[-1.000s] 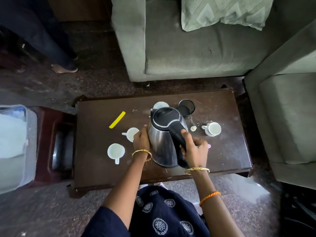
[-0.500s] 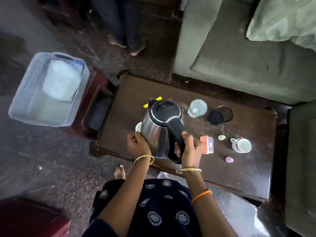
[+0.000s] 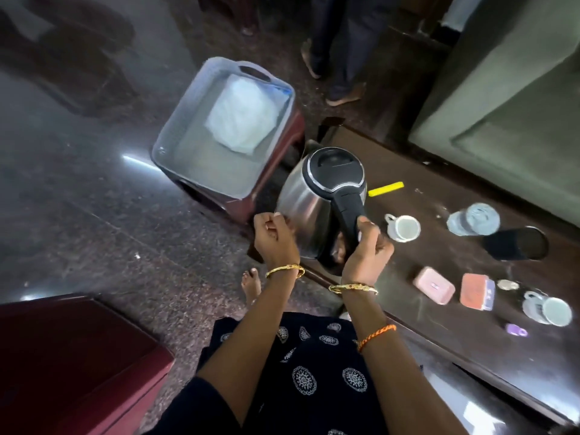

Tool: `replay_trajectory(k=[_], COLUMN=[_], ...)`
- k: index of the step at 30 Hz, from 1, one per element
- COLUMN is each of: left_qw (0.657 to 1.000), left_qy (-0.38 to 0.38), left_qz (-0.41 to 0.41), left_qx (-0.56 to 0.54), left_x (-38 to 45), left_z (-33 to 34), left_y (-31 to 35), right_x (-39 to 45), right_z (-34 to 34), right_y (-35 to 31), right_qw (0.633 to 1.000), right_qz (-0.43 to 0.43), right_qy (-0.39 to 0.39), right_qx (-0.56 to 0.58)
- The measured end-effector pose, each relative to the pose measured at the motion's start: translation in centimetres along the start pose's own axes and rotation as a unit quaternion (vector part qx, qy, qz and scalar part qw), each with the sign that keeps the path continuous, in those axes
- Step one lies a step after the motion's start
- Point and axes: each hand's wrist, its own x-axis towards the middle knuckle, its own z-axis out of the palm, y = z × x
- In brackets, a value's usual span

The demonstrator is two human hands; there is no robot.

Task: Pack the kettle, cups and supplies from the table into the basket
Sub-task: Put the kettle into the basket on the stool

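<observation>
Head view: we hold the kettle (image 3: 317, 196) off the table (image 3: 455, 246), at its left end, between table and basket (image 3: 175, 136). Our right hand (image 3: 365, 255) wraps its fingers round the black handle, so it takes the weight. Our left hand (image 3: 276, 237) has curled fingers against the steel side, low down, likely steadying the body so it does not swing. Kettle sits upright, lid closed, good for a straight lowering

Basket stands on a dark red stool (image 3: 251, 202) just beside the table end, so the carry looks short. A white bag (image 3: 241, 117) fills its far half; the near half is bare, likely where the kettle goes

Left on the table: white cup (image 3: 403, 228) near the kettle, second white cup (image 3: 555, 310) at the right, clear bottle (image 3: 474, 219) lying down, black tumbler (image 3: 518, 243), pink box (image 3: 433, 285), orange packet (image 3: 475, 291), yellow sachet (image 3: 386, 189), small purple item (image 3: 516, 330). We judge packing barely begun

Risk: kettle base clipping the basket rim
</observation>
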Motion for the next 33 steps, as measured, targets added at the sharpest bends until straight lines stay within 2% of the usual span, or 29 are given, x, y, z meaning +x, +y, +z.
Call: replay_trajectory(k=[2,5,11,14,17,19,24,28,33], left_qw=[1.0,1.0,0.998,0.998,0.998,0.993,0.983,0.981,0.981], left_qy=[-0.002,0.005,0.003,-0.016,-0.056,-0.086,-0.152,-0.152,-0.135], left_qz=[0.009,0.014,0.008,-0.008,-0.036,-0.044,-0.071,-0.094,-0.091], left_qx=[-0.013,-0.017,-0.066,-0.052,0.018,0.063,0.073,0.072,0.108], left_x=[3.9,6.6,15.3,19.2,22.8,24.4,27.8,29.9,31.8], left_z=[-2.7,-3.8,-7.1,-7.9,-8.6,-9.0,-9.8,-10.2,-11.0], left_y=[1.7,3.8,8.2,9.3,9.6,9.5,8.9,8.0,7.1], right_x=[-2.3,-3.2,-4.3,-3.5,-2.4,-1.7,-0.9,-1.5,-2.9], right_z=[4.7,8.0,17.4,21.5,25.0,26.8,30.6,32.2,32.8], right_y=[0.5,0.0,2.0,3.8,5.9,7.3,10.3,12.5,14.1], right_qw=[1.0,0.999,0.996,0.996,0.997,0.997,0.997,0.994,0.99], right_qz=[-0.005,-0.012,-0.009,0.004,0.008,0.016,0.049,0.052,0.052], right_qy=[0.005,0.001,-0.064,-0.073,-0.079,-0.079,-0.031,-0.026,-0.07], right_qx=[0.006,0.029,0.061,0.058,0.012,-0.01,-0.057,-0.087,-0.109])
